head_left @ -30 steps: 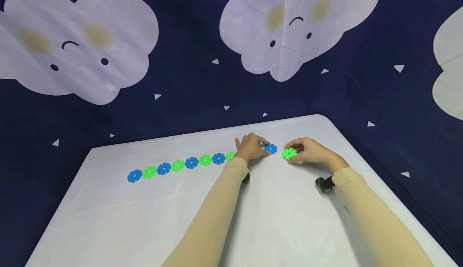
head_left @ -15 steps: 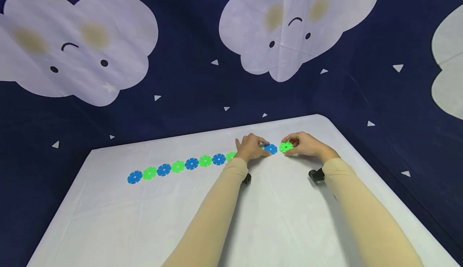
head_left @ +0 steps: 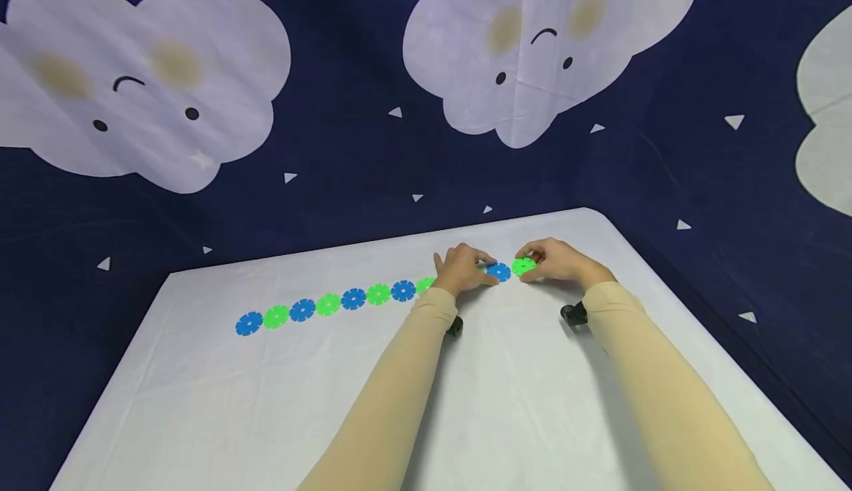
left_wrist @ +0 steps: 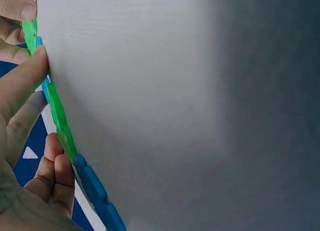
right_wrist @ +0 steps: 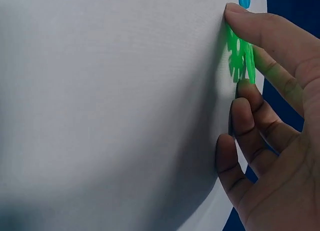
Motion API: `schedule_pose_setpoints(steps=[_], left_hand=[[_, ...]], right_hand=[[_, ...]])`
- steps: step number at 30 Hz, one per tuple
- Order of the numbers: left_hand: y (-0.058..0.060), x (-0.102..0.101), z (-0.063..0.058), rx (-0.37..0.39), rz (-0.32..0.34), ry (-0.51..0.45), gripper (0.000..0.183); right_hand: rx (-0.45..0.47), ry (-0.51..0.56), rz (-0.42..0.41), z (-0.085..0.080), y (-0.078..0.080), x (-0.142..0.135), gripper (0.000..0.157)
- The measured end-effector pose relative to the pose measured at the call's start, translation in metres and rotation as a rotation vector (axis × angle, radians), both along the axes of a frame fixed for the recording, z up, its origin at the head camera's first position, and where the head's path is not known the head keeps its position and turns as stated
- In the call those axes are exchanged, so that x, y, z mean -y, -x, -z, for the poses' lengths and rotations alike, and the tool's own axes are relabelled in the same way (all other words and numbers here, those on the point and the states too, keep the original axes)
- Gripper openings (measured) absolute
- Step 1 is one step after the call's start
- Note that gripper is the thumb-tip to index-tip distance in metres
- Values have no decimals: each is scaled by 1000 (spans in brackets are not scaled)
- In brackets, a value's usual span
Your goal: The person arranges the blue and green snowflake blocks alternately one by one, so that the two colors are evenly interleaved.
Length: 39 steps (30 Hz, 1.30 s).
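My left hand [head_left: 461, 269] spans the blue notched plastic disc [head_left: 499, 273] at the right end of a row, thumb and index finger on its edges. My right hand [head_left: 562, 263] pinches a green notched disc [head_left: 523, 266] just right of that blue one. In the right wrist view, this green disc [right_wrist: 250, 63] stands slightly off the table between thumb and fingers, with green light cast beside it. The left wrist view shows green [left_wrist: 59, 111] and blue discs [left_wrist: 97, 188] edge-on beside my left hand, which hides part of the row in the head view.
Blue and green discs alternate leftward along the table, ending in a blue disc [head_left: 249, 324]. The white table [head_left: 266, 417] has its back edge close behind the row. A dark blue cloth with clouds [head_left: 346, 106] hangs beyond it.
My right hand has moved left and slightly away from me with the green disc, bringing it near the blue end disc and flatter to the table. My left hand has stayed in place.
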<state>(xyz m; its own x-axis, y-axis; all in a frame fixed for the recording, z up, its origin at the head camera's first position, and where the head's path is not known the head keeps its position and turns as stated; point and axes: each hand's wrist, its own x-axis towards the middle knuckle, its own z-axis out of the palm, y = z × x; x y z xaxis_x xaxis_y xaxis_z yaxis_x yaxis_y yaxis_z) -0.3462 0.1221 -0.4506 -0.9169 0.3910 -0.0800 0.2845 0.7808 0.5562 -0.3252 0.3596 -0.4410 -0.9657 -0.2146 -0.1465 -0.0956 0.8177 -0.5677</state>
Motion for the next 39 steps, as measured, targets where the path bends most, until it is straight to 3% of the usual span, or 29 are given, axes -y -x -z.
schedule_pose_setpoints(steps=[17,25,32,39], left_hand=[[6,2,1,-9,-4,51,44],[6,5,-2,-45,61,119,58],[7,20,-21,-74,125,105,70],[6,69,-47,-118,138,52,70]], right_hand=[[0,-24,-9,-2,4,9,57],[-1,-35,-16,1,7,10,62],[-89,-34,-46,-6,0,11,67],[-164,-29,-45,-26,-20,11,74]])
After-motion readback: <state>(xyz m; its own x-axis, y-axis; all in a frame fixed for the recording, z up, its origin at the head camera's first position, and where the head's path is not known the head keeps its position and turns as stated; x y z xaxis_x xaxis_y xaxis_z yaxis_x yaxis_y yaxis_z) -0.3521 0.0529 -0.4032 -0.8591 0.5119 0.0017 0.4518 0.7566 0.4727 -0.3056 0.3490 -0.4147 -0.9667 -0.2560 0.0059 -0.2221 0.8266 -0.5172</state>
